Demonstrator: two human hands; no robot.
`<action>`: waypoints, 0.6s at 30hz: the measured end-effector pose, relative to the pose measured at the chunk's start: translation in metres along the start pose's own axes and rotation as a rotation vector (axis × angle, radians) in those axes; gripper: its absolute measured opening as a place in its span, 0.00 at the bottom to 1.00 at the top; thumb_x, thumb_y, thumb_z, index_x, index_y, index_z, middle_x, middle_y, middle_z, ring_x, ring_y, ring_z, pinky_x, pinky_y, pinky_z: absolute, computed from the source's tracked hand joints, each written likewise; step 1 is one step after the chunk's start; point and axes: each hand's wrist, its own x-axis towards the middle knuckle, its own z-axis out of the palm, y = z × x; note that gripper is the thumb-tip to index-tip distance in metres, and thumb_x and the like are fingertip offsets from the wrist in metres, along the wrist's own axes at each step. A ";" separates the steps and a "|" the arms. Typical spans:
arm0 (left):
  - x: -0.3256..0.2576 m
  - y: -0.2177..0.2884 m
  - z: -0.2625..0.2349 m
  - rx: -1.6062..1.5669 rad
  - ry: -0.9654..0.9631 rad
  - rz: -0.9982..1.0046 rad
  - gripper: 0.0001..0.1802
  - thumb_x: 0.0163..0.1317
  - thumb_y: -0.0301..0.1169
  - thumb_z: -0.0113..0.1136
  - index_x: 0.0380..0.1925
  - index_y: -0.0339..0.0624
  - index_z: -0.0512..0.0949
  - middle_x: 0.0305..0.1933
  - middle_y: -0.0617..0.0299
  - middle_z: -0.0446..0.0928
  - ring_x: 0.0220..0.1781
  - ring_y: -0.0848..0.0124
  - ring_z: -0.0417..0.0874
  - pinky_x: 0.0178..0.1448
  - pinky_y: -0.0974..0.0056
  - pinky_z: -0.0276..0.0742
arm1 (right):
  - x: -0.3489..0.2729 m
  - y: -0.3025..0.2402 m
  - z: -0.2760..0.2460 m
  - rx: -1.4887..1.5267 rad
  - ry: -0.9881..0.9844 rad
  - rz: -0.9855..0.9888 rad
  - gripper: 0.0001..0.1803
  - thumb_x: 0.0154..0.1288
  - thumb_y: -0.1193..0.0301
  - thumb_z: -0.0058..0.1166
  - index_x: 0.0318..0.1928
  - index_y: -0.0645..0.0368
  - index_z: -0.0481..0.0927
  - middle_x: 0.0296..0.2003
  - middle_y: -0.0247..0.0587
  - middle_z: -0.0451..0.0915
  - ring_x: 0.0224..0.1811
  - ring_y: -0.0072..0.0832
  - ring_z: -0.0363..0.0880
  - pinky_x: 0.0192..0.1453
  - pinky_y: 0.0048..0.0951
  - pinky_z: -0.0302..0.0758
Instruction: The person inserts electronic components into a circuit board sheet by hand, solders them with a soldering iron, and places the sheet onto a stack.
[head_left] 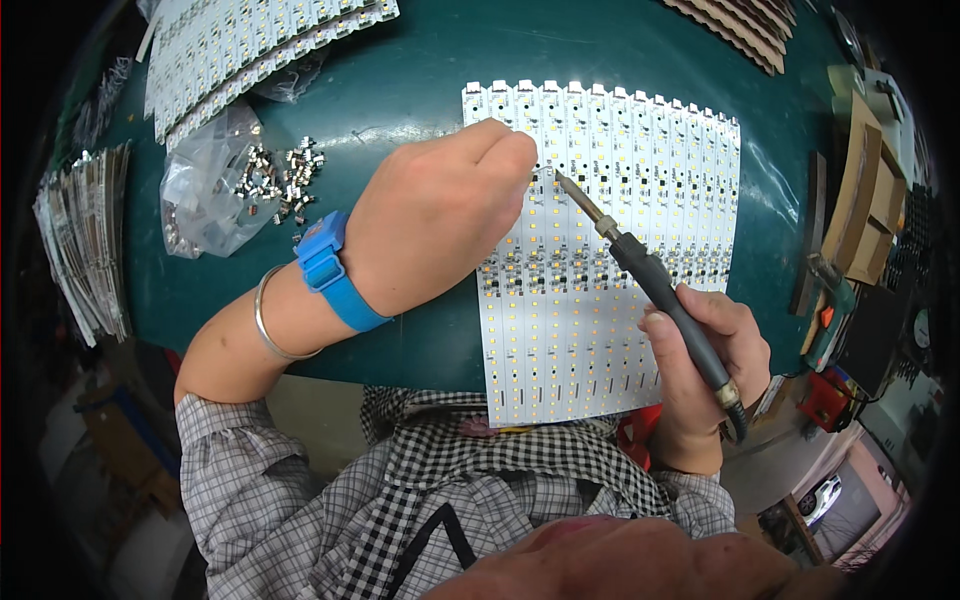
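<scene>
Fingers of the right hand (705,350) wrap the iron (650,275) like a pen, aiming its tip at the panel (600,250) overhanging the worktop's (420,70) near edge. Left hand (440,210), fisted, pins the panel steady. Clips (285,175) lie toward the far-left corner.

Dark green worktable (420,70), white LED strip panel (620,250) under both hands, loose metal connectors (285,175) and plastic bag (205,200) beyond the left wrist, more strip panels (240,50) farther off
</scene>
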 end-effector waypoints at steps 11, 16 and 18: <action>0.002 -0.003 0.003 0.014 -0.001 0.023 0.09 0.54 0.22 0.66 0.33 0.37 0.76 0.35 0.56 0.79 0.31 0.57 0.83 0.33 0.60 0.79 | 0.003 -0.003 0.003 -0.052 -0.006 0.049 0.15 0.55 0.76 0.72 0.40 0.66 0.80 0.31 0.48 0.86 0.27 0.24 0.86 0.23 0.20 0.76; 0.003 -0.005 0.005 0.058 -0.015 0.032 0.09 0.53 0.23 0.68 0.30 0.38 0.76 0.35 0.59 0.78 0.31 0.59 0.82 0.32 0.62 0.78 | 0.004 -0.003 0.005 -0.105 -0.030 -0.029 0.16 0.51 0.76 0.74 0.38 0.67 0.80 0.29 0.50 0.85 0.29 0.31 0.87 0.28 0.25 0.80; 0.003 -0.006 0.006 0.065 -0.010 0.044 0.08 0.52 0.23 0.69 0.29 0.39 0.77 0.34 0.61 0.78 0.29 0.61 0.82 0.32 0.62 0.78 | 0.003 -0.002 0.004 -0.125 -0.041 -0.042 0.17 0.51 0.76 0.75 0.38 0.68 0.80 0.29 0.51 0.85 0.29 0.32 0.88 0.30 0.26 0.80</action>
